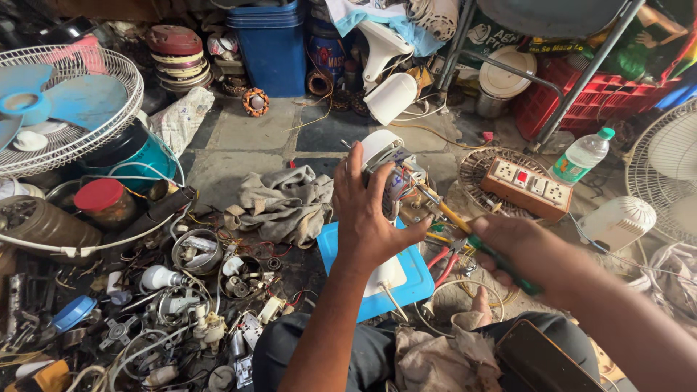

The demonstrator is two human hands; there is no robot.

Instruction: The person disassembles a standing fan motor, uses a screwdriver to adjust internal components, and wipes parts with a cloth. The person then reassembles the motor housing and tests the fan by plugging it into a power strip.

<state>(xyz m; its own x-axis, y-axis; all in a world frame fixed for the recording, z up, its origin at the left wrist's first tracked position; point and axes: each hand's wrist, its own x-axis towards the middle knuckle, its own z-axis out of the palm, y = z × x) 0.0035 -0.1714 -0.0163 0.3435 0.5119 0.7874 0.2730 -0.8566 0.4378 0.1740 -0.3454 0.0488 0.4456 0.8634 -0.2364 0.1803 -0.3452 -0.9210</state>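
My left hand (pixel 367 218) grips a white fan motor housing (pixel 382 149) with coloured wires showing at its side, held upright above a blue plastic board (pixel 414 279). My right hand (pixel 512 250) holds a screwdriver with a green and yellow handle (pixel 465 226); its metal tip reaches the wiring on the housing's right side. Red-handled pliers (pixel 444 263) lie on the floor just below the screwdriver. My knees and a phone (pixel 541 359) on my lap fill the bottom edge.
A grey rag (pixel 279 203) lies left of the housing. Small parts, wires and bulbs litter the floor at left (pixel 189 297). A brown socket board (pixel 526 187) sits on a fan grille beside a water bottle (pixel 581 156). Fan cages stand at both sides; blue bins (pixel 272 43) behind.
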